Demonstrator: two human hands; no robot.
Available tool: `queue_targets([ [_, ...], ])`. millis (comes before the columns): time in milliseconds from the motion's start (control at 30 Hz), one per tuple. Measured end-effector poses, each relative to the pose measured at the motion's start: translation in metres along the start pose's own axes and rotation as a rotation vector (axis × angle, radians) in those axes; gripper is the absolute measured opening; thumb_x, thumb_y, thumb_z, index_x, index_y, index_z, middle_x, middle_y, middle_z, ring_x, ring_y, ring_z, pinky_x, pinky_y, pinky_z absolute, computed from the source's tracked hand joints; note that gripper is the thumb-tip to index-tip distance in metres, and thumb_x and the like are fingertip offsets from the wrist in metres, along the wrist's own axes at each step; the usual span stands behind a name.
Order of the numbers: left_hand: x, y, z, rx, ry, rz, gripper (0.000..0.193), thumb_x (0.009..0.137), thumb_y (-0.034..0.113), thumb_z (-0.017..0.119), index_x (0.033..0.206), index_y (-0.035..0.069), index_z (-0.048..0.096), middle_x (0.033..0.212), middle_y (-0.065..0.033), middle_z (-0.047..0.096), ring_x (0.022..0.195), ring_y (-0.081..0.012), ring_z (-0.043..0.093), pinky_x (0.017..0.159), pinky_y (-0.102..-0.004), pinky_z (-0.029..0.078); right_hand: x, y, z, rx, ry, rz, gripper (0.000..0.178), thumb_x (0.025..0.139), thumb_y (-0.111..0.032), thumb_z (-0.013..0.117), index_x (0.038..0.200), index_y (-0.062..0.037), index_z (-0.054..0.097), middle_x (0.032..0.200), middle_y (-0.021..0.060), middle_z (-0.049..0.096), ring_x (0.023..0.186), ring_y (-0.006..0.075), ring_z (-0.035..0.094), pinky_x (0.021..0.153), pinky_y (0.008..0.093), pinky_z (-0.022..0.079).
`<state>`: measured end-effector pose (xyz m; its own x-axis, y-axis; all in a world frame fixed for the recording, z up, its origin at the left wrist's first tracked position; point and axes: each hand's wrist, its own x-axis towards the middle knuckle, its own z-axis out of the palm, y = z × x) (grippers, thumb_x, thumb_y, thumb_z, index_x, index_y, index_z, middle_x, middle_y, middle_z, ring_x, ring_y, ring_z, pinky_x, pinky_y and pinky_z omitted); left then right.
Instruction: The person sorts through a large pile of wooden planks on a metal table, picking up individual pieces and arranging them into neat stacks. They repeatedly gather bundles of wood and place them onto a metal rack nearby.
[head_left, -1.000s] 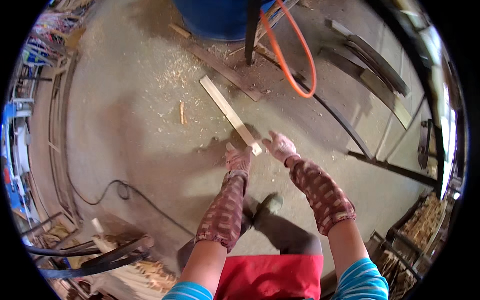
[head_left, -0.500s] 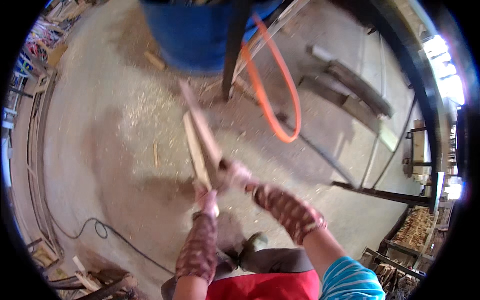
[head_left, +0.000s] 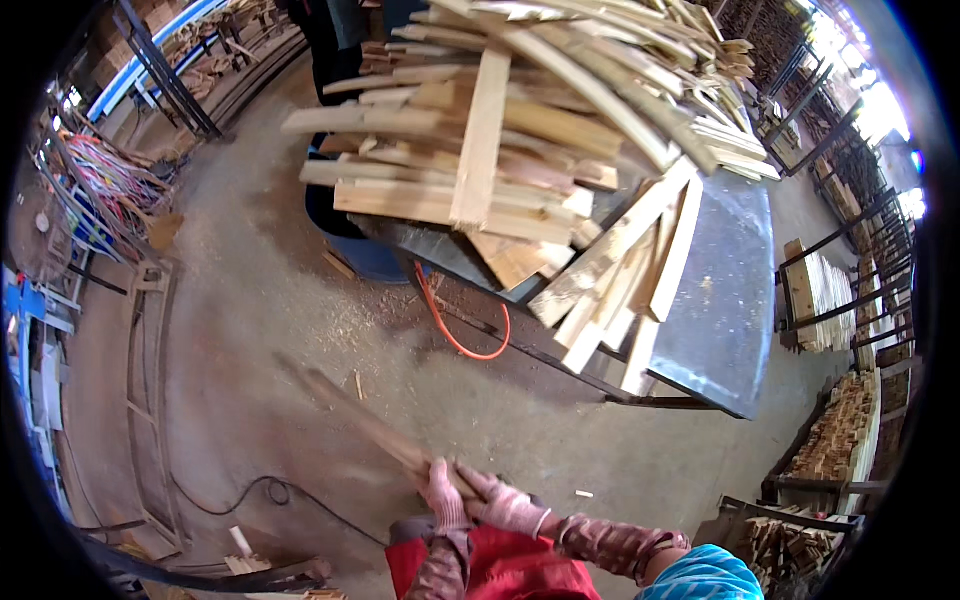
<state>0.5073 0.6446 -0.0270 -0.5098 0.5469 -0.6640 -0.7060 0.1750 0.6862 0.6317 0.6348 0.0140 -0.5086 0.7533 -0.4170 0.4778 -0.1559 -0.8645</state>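
My left hand [head_left: 445,495], in a pale pinkish work glove, is closed round long thin wooden strips [head_left: 370,425] close in front of my red apron. Just beside it, my gloved right hand [head_left: 508,503] grips the near end of the same wood. The strips point away to the far left and are smeared by motion, so I cannot tell clearly how many there are. Patterned brown sleeve covers [head_left: 625,545] cover my forearms.
Ahead, a dark metal table [head_left: 715,290] carries a big heap of wooden strips [head_left: 480,150], some overhanging its edge. A blue barrel [head_left: 375,258] stands under its left side, and an orange hose loop [head_left: 470,355] hangs below. A black cable [head_left: 320,512] crosses the floor.
The view has lifted, bringing the table and its wood heap into sight. Both hands have come closer to my body, and the strips, earlier two spread apart, now slant further left.
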Motion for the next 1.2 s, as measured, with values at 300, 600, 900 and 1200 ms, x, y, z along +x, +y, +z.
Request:
queue_targets([
  [300,0.074,0.085,0.219,-0.003,-0.292,0.223,0.073,0.092,0.019,0.069,0.154,0.002,0.032,0.137,-0.0174,0.053,0.114,-0.028,0.057,0.099,-0.0403,0.049,0.073,-0.149,-0.221,0.124,0.144,-0.094,0.064,0.089,-0.025,0.07,0.148,-0.0123,0.048,0.132,0.0202,0.059,0.118,0.0306,0.062,0.101,0.0357,0.048],
  [600,0.214,0.075,0.306,-0.09,-0.439,0.04,0.062,0.095,0.029,0.067,0.147,0.003,0.045,0.136,-0.0161,0.059,0.115,-0.0318,0.06,0.103,-0.0436,0.046,0.191,-0.109,-0.263,0.313,0.389,0.042,0.038,0.093,-0.027,0.063,0.119,0.001,0.067,0.113,0.0204,0.071,0.104,0.0285,0.069,0.091,0.0357,0.053],
  [900,0.185,0.06,0.333,0.552,-0.429,0.454,0.049,0.102,0.045,0.058,0.138,0.012,0.056,0.131,-0.008,0.06,0.118,-0.024,0.057,0.102,-0.0424,0.048,0.164,-0.155,-0.34,0.286,0.549,0.181,0.045,0.096,-0.029,0.067,0.13,-0.0008,0.063,0.114,0.0174,0.073,0.106,0.0225,0.07,0.093,0.0339,0.053],
  [1200,0.147,0.101,0.354,0.757,-0.07,0.274,0.045,0.102,0.04,0.06,0.138,0.012,0.054,0.117,-0.0061,0.066,0.1,-0.024,0.067,0.08,-0.0372,0.058,0.241,-0.257,-0.383,0.54,0.178,0.173,0.045,0.088,-0.045,0.071,0.084,0.0008,0.072,0.062,0.0095,0.062,0.056,0.0193,0.06,0.054,0.038,0.051],
])
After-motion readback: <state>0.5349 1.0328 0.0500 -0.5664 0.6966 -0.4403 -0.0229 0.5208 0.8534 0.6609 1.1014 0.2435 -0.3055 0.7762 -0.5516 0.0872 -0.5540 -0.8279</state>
